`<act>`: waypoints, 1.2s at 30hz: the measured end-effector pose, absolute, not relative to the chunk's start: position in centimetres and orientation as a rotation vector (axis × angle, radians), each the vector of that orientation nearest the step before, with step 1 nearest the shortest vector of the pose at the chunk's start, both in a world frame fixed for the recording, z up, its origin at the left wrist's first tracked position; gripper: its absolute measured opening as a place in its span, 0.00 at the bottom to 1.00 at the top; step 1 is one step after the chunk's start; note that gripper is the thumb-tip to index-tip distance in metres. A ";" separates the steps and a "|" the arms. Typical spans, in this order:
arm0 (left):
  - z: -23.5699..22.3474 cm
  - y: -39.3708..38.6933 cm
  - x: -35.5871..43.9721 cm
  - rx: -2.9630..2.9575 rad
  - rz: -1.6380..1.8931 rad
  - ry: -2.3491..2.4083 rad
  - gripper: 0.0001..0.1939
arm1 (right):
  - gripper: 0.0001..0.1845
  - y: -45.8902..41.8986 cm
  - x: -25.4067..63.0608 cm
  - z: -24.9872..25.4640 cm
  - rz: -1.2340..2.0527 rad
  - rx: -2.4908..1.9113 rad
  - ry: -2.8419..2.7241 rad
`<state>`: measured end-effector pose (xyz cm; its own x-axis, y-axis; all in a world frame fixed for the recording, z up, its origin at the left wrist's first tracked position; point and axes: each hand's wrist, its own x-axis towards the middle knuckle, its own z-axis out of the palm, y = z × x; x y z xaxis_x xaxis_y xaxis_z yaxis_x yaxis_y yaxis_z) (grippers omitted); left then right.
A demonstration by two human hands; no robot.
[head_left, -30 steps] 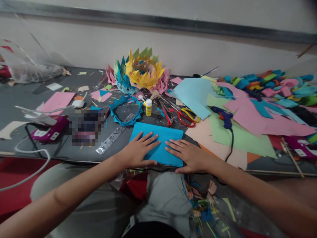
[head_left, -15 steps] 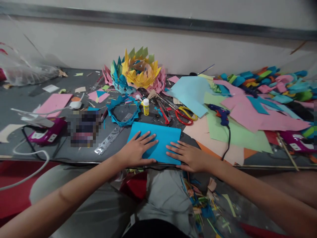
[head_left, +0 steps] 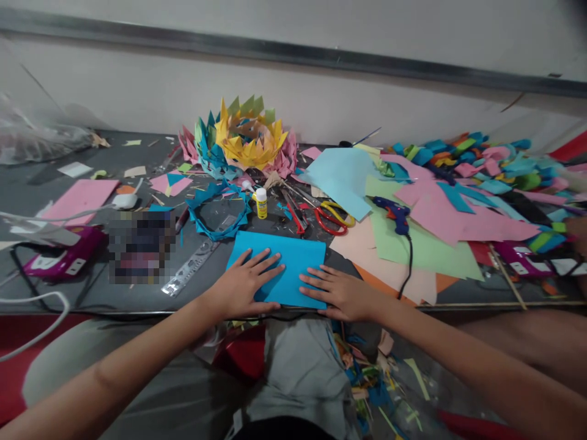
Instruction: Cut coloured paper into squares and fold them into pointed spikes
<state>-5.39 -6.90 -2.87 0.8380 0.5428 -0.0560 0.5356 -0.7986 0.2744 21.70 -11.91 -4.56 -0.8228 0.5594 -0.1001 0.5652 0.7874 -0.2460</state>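
Note:
A blue sheet of paper [head_left: 293, 256], seemingly folded along its far side, lies flat at the table's front edge. My left hand [head_left: 247, 282] rests on its left part with the fingers spread. On the right part lies my right hand [head_left: 342, 292], fingers stretched out and pointing left. Neither hand grips anything. Just beyond the sheet are a blue folded-paper ring [head_left: 219, 211], a small yellow glue bottle [head_left: 261, 205] with a white cap, and scissors with red and yellow handles [head_left: 334, 219]. A clear ruler [head_left: 188, 269] lies left of my left hand.
Folded-paper crowns [head_left: 250, 137] stand at the back. To the right lie a blue glue gun [head_left: 393, 212] on a green sheet [head_left: 452, 260], pink sheets [head_left: 468, 214] and a heap of paper pieces [head_left: 458, 156]. Purple power strips [head_left: 68, 253] sit at both sides. Scraps cover the floor.
The camera view has turned slightly, so the whole table appears shifted left and a little lower. Both hands stay flat on the blue sheet, with no clear movement over it.

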 end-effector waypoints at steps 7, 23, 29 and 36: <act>-3.0 -4.0 -6.6 2.585 0.165 0.728 0.20 | 0.36 -11.9 22.1 -5.1 -0.426 0.899 2.985; -3.3 -2.9 -7.6 2.804 0.179 0.769 0.17 | 0.34 -12.0 22.2 -5.5 -0.310 0.879 3.031; -3.5 -2.7 -7.5 2.775 0.197 0.750 0.17 | 0.33 -12.1 22.0 -5.3 -0.281 0.874 3.031; -3.3 -2.7 -7.7 2.802 0.200 0.748 0.17 | 0.33 -12.0 22.0 -5.1 -0.315 0.894 3.006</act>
<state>-7.67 -2.68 -3.26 0.8600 0.5053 0.0713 0.4733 -0.8420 0.2589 21.96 -12.01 -5.06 -0.8389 0.5422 -0.0467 0.5401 0.8191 -0.1934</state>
